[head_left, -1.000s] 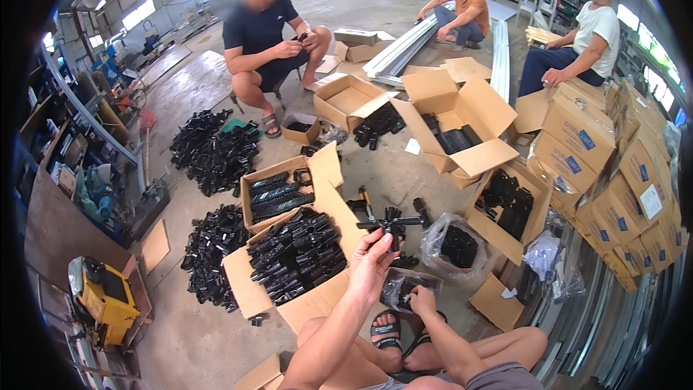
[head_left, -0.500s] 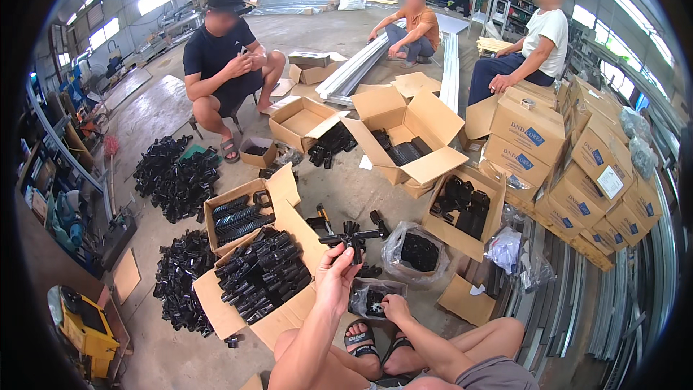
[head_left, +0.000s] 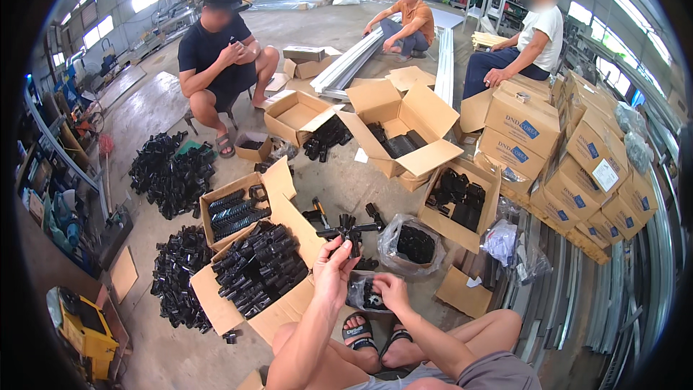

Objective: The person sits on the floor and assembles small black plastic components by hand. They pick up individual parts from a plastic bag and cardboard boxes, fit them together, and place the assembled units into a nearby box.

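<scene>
My left hand (head_left: 331,274) is closed round the lower part of a black plastic connector (head_left: 351,230) with several arms, held up in front of me. My right hand (head_left: 391,293), fingers bent together, is over the right side of a small plastic-lined box (head_left: 356,296) of small dark parts. Whatever its fingertips grip is too small to make out. Just beyond stands a clear plastic bag (head_left: 390,245) full of small black pieces. To the left, an open carton (head_left: 209,292) holds many black connectors.
Heaps of black parts (head_left: 173,180) lie on the floor at left. Open cartons (head_left: 433,119) stand ahead; stacked closed boxes (head_left: 523,126) and long metal profiles (head_left: 577,303) are at right. Three people sit beyond: one in black (head_left: 216,50), one in orange (head_left: 415,22), one in white (head_left: 538,36).
My right hand has risen slightly from the small box, toward the connector. My left hand still holds the connector in nearly the same place. The view has shifted a little.
</scene>
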`<state>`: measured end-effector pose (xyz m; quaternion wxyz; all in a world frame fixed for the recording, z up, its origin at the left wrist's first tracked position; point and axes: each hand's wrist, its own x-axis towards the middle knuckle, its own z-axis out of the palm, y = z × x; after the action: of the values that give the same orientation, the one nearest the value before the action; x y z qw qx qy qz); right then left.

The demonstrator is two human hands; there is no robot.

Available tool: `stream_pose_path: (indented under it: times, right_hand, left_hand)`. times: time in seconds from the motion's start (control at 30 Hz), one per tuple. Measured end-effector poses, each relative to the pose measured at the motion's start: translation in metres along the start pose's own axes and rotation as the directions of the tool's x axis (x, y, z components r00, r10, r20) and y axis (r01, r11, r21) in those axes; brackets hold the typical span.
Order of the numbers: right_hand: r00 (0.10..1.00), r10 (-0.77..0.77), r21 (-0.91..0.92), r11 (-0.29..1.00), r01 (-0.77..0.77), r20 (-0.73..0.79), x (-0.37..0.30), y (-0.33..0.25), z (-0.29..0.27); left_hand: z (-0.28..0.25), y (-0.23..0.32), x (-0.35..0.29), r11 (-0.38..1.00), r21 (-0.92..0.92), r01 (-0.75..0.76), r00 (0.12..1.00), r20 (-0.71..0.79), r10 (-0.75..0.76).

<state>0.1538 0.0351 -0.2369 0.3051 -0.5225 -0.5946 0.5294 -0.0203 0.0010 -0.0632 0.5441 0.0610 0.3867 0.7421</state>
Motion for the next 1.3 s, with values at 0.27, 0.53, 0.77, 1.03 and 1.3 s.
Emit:
stream_pose_path:
  times: [0.27, 0.53, 0.77, 1.03, 1.3]
  right_hand:
    - [0.917, -0.329, 0.415, 0.819, 0.397, -0.227, 0.002, -0.179, -0.009]
    - [0.921, -0.356, 0.479, 0.789, 0.386, -0.157, 0.006, -0.194, 0.000]
    - [0.933, -0.329, 0.314, 0.879, 0.360, -0.148, 0.013, -0.193, -0.003]
    - [0.920, -0.337, 0.387, 0.835, 0.390, -0.201, 0.016, -0.182, 0.011]
    - [0.908, -0.366, 0.358, 0.836, 0.416, -0.202, 0.010, -0.185, 0.008]
  left_hand:
    - [0.006, -0.008, 0.000, 0.999, -0.023, -0.041, 0.998, 0.046, 0.042]
    - [0.000, -0.008, 0.002, 0.993, -0.099, -0.065, 0.993, 0.090, 0.074]
    - [0.005, -0.008, 0.000, 0.998, -0.048, -0.037, 0.995, 0.092, 0.042]
    - [0.007, -0.011, 0.000, 0.992, -0.014, -0.125, 0.991, 0.052, 0.126]
    - [0.007, -0.007, -0.002, 0.979, 0.058, -0.197, 0.980, 0.038, 0.195]
